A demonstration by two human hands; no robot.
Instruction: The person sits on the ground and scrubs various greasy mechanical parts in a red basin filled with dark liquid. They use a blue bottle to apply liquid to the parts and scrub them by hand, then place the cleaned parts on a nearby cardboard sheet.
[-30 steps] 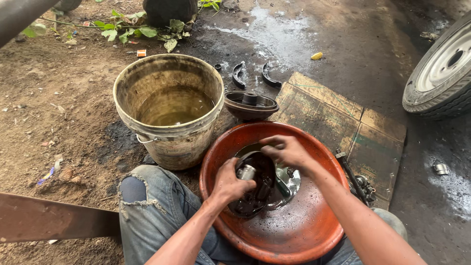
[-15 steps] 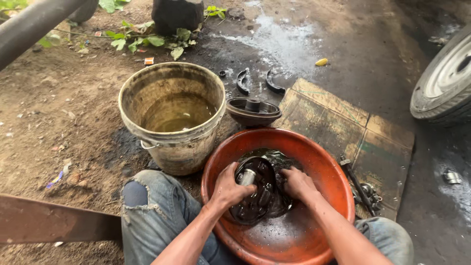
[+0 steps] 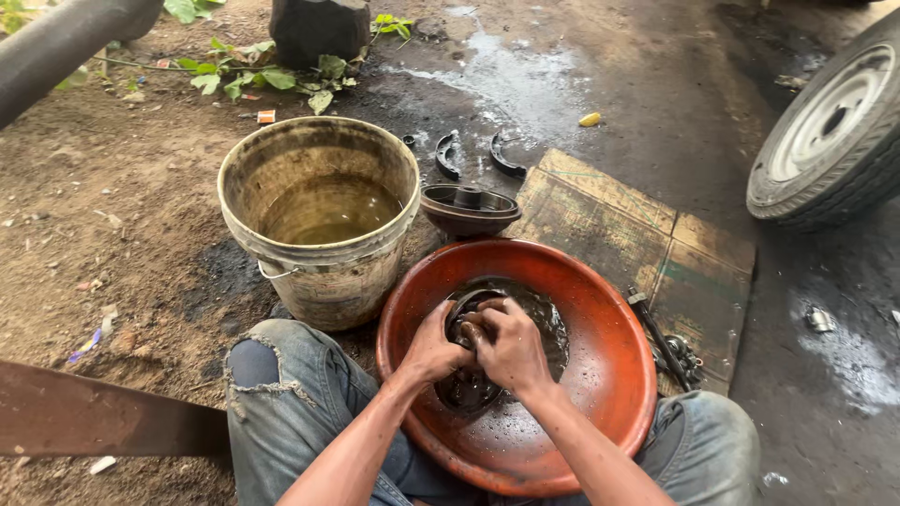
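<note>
A wide orange-red basin (image 3: 600,319) rests between my knees, with dark dirty liquid in its bottom. A round black metal part (image 3: 467,386) lies in that liquid. My left hand (image 3: 433,349) grips the part's left edge. My right hand (image 3: 509,345) is closed over the part's upper side, fingers curled against the left hand's. Both hands are wet and grimy. What the right fingers pinch is hidden.
A dirty bucket (image 3: 321,217) with murky liquid stands left of the basin. A dark brake drum (image 3: 469,210) sits behind it, two curved brake shoes (image 3: 473,156) beyond. A wooden board (image 3: 647,245) and tools (image 3: 664,339) lie to the right. A car wheel (image 3: 834,126) is at far right.
My right hand came down from the basin's upper rim area onto the black part and closed beside my left hand. The view shifted slightly.
</note>
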